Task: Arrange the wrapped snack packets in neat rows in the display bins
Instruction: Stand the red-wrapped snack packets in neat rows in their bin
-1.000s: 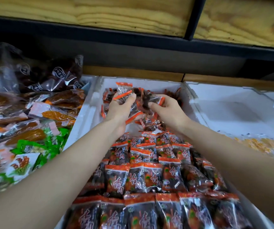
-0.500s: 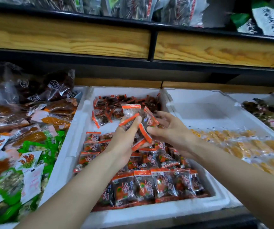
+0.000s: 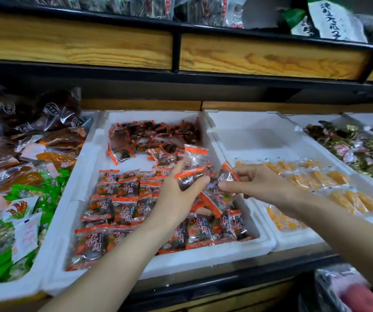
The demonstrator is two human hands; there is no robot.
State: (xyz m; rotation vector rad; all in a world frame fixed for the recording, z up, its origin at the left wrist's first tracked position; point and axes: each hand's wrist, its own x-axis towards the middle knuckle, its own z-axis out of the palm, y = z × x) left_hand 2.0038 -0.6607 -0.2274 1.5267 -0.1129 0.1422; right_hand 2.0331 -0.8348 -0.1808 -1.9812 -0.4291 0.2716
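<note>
White foam bin (image 3: pixel 84 167) at centre of head view. Red-edged snack packets (image 3: pixel 118 199) lie in neat rows across bin's front half; loose heap (image 3: pixel 154 134) of same packets sits jumbled at back. Left hand (image 3: pixel 176 194) above bin's middle, fingers and thumb curled round small bunch of packets (image 3: pixel 191 176), one standing upright above fingertips. Right hand (image 3: pixel 255 183) just beside it, near bin's right wall, thumb and forefinger pinching clear packet (image 3: pixel 225 176). Neighbouring bin (image 3: pixel 248 118) on right holds yellow snacks (image 3: pixel 311 179); green packs (image 3: pixel 23 190) on left. Wooden shelf front (image 3: pixel 68 46) above.
</note>
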